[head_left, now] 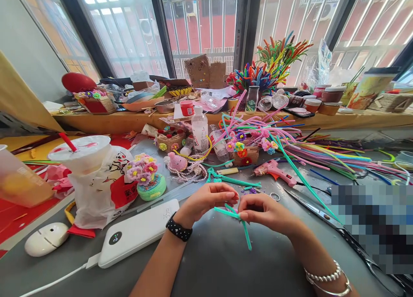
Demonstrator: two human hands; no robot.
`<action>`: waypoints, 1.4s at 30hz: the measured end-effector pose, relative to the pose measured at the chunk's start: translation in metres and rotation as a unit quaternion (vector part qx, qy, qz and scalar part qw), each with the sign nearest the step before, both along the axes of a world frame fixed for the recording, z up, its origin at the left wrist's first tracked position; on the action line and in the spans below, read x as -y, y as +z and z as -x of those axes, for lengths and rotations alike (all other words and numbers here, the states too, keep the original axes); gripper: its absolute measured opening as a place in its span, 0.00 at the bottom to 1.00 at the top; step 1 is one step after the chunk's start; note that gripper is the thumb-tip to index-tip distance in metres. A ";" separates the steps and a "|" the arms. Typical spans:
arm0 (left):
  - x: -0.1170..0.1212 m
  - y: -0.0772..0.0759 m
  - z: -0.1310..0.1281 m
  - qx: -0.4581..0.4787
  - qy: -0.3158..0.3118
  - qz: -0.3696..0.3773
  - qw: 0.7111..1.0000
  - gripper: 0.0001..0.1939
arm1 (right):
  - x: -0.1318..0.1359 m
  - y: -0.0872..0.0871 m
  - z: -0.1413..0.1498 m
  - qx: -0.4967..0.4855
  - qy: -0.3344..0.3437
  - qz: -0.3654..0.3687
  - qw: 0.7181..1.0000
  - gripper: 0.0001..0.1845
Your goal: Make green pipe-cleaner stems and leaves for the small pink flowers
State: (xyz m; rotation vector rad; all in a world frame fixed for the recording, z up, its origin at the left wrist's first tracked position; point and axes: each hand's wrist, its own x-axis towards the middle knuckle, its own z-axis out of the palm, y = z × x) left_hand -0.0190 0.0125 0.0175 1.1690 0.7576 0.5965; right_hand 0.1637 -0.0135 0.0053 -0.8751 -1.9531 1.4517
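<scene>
My left hand (206, 202) and my right hand (264, 211) meet above the grey table (213, 262), fingertips pinched together on a teal pipe cleaner (247, 234). The pipe cleaner is bent between the fingers, with one end poking left and a longer end hanging down toward me. A black watch sits on my left wrist and silver bracelets on my right wrist. More bent teal pipe cleaner pieces (232, 180) lie just beyond my hands.
A white power bank (138, 232) with its cable and a white mouse (47, 239) lie at left, beside a lidded drink in a plastic bag (93, 176). A pink glue gun (274, 170), scissors (316, 211), loose pipe cleaners (322, 155) and flower baskets (245, 153) lie beyond.
</scene>
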 end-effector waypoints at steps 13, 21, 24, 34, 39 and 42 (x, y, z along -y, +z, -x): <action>-0.001 0.001 0.004 -0.118 -0.027 -0.073 0.990 0.15 | 0.000 0.004 -0.005 0.028 -0.021 -0.032 0.999 0.14; -0.003 0.001 0.007 -0.105 -0.013 -0.093 0.990 0.12 | 0.000 0.004 -0.006 0.030 -0.023 -0.021 0.999 0.15; -0.004 0.001 0.007 -0.106 0.001 -0.094 0.990 0.11 | -0.001 0.004 -0.007 0.032 -0.028 -0.022 0.999 0.15; -0.002 0.002 0.004 -0.162 0.049 -0.267 0.949 0.10 | -0.002 0.000 -0.005 0.051 -0.004 0.003 0.999 0.14; 0.002 0.009 0.007 -0.161 -0.027 -0.342 0.925 0.09 | 0.001 -0.003 -0.003 0.080 0.044 0.018 0.996 0.10; 0.003 0.008 0.004 -0.186 -0.028 -0.394 0.900 0.09 | 0.000 -0.005 0.000 0.131 0.008 -0.021 0.991 0.09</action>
